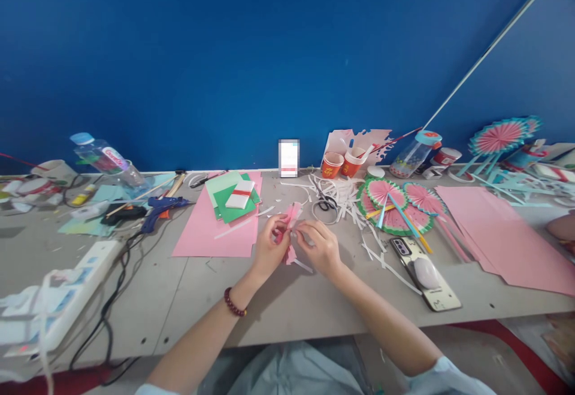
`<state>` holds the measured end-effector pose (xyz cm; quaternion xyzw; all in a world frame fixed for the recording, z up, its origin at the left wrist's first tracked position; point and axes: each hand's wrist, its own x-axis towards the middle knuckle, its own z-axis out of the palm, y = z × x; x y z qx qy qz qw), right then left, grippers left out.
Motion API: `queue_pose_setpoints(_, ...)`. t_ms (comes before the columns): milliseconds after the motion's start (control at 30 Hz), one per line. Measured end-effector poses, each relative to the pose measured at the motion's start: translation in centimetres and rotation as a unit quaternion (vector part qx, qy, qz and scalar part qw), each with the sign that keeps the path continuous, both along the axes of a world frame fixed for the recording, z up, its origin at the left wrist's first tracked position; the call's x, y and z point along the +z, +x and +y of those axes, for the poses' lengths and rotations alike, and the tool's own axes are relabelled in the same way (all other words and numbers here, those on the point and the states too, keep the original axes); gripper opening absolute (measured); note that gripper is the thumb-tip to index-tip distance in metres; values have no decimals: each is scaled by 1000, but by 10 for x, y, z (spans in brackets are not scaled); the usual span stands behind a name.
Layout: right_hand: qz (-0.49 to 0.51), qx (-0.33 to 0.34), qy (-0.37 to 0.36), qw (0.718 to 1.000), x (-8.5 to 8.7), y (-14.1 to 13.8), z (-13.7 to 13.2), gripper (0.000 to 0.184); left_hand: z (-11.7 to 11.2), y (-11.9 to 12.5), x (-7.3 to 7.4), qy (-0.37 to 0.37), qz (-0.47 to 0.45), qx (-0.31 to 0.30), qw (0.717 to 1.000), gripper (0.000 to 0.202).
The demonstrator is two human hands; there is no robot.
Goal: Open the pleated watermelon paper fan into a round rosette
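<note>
L hand [271,240] has the pleated pink paper [294,211] pinched btwn thumb and curled fingers, while R hand [321,244] is at its near-right edge, thumb and index almost together, tho from my remote view I can't tell if they grip it. Pleating looks done to me on this pc, but it's not yet spread round like the paper fans [424,196] off to R hand's right, so I'd call that part undone. Both wrists angle in, knuckles up, fingertips facing ea. other over the tabletop [287,308].

Both hands [272,242] at folded pink paper [291,211] over a grey table [202,311], scissors [330,202] and paper fans [380,190] to the right
</note>
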<state>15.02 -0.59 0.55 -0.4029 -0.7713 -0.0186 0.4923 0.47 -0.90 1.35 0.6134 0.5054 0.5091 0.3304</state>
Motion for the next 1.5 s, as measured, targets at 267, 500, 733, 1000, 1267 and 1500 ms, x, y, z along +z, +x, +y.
queue_pose_setpoints(267, -30, 5, -20, 999, -8, 3, 3, 19, -5, 2, 1, 9, 35, -28, 999, 21)
queue_pose_setpoints(500, -69, 1, -11, 998, -10, 2, 2, 20, -5, 0, -3, 41, 76, -32, 996, 23)
queue_pose_setpoints(733, -82, -9, -9, 997, -9, 0, 0, 19, -5, -1, -7, 69, 106, -28, 992, 25)
queue_pose_setpoints(1000, 3, -2, -44, 999, -1, -2, 1, 15, -5, 2, -1, 2, 53, -38, 998, 22)
queue_pose_setpoints(1267, 61, -12, -93, 994, -8, 4, 6, 13, -2, 2, -1, -13, 4, -24, 1000, 26)
queue_pose_setpoints(1500, 122, -30, -91, 988, 2, 7, 6, 12, 6, -2, -9, -40, -43, -12, 998, 29)
